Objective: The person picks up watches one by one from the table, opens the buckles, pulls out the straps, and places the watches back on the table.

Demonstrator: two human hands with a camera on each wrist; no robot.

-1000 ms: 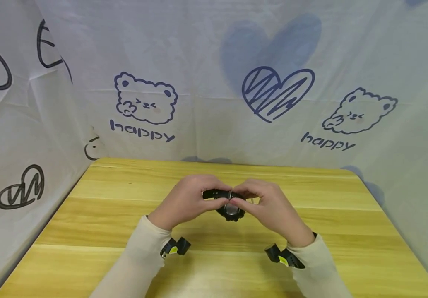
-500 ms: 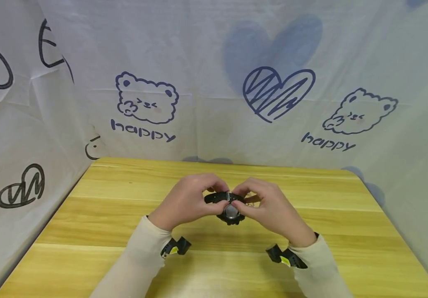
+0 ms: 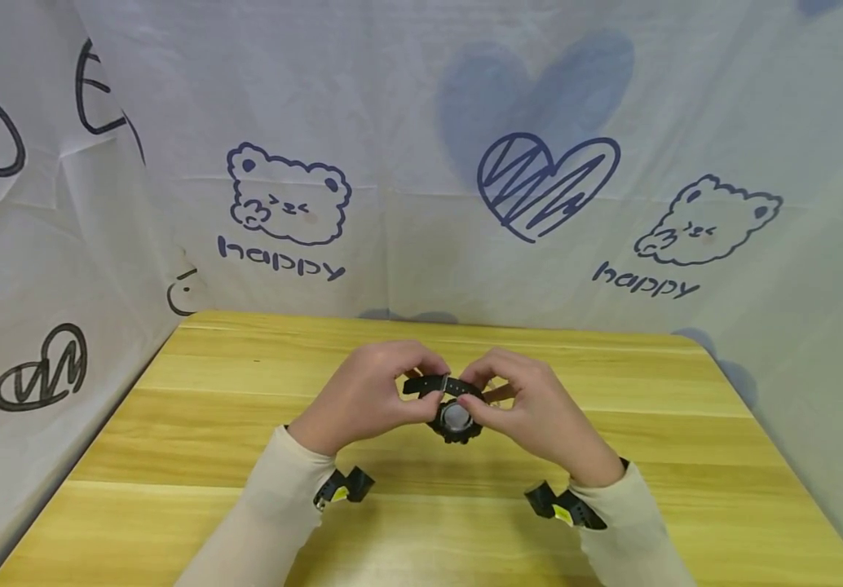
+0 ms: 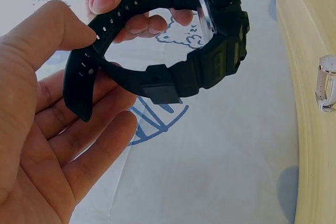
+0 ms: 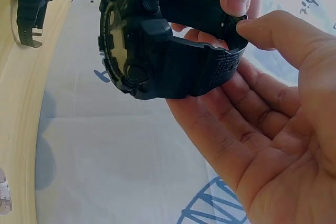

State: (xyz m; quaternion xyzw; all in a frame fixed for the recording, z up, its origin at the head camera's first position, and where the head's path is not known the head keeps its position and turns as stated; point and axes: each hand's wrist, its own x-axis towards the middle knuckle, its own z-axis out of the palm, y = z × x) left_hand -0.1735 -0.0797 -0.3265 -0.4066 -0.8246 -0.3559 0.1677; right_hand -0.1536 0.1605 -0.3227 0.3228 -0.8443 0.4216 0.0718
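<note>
A black digital-style watch (image 3: 456,417) is held up between both hands, its strap bent into a loop. In the head view its round face points up toward me. My left hand (image 3: 366,395) pinches the strap near the metal buckle, thumb on one side and fingers behind. The strap's free end (image 4: 79,90), with punched holes, sticks out past that thumb. My right hand (image 3: 531,403) pinches the other part of the strap (image 5: 220,69), the thumb at the strap's bend and fingers beneath. The thumbs are slightly apart.
A second black watch (image 5: 37,3) lies on the wooden table (image 3: 421,522), seen in the right wrist view. A pale-strapped watch (image 4: 328,77) also lies on it, largely hidden behind my right hand in the head view. A printed white cloth (image 3: 407,163) hangs behind.
The thumbs have moved apart, the left hand shifting slightly left with the buckle. The watch face has tipped down a little and more of the strap shows between the hands.
</note>
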